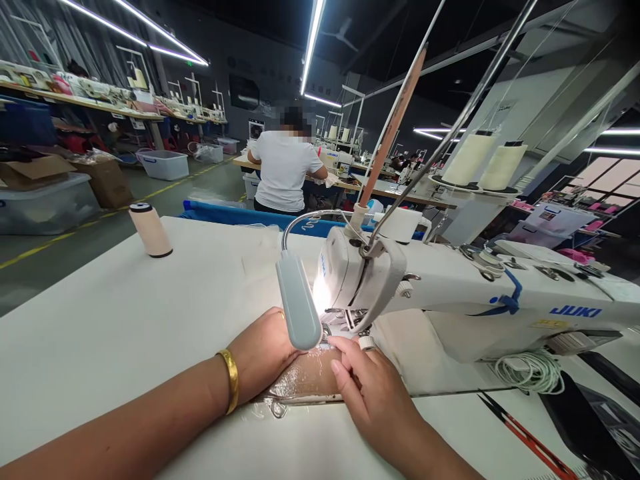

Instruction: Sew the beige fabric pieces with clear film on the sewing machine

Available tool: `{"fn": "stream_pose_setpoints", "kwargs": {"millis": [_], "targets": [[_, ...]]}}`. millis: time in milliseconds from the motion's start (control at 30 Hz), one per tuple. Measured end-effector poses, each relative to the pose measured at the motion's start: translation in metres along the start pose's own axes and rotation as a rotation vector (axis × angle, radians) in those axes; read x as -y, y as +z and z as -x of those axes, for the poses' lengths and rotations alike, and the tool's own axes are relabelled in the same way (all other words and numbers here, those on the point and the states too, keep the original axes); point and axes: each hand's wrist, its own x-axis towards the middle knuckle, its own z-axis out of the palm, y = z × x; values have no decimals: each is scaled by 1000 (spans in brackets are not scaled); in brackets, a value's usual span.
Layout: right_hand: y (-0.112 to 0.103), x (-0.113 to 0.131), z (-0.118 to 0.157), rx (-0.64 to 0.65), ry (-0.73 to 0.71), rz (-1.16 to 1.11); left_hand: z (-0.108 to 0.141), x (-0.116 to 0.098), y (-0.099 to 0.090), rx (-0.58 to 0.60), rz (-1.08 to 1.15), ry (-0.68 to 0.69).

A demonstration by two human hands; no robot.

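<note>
My left hand (263, 350), with a gold bangle (230, 380) at the wrist, rests left of the needle area of a white JUKI sewing machine (430, 273). Its fingers are mostly hidden behind the grey lamp head (299, 300). On the other side, my right hand (377, 390) lies palm down, index finger stretched toward the presser foot area and thumb apart from it. Nothing can be made out in its fingers. Between both hands is a glossy brown flat surface (305, 375) at the machine bed. Anything small under the needle is hidden or too small to tell.
A beige thread cone (151, 230) stands on the white tabletop (200, 287) at the left. Red-and-black tweezers (530, 437) and a coil of pale cord (530, 371) lie at the right. A person in a white shirt (286, 170) sits at another machine ahead.
</note>
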Motion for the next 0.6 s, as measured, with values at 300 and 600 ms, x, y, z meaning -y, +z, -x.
{"fn": "stream_pose_setpoints", "kwargs": {"millis": [300,600], "targets": [[-5,0,1,2,4,-84,2,5,7,-133,67,-14],[-15,3,16,45,-105,-51,43,52,44,-127,77,-172]]}}
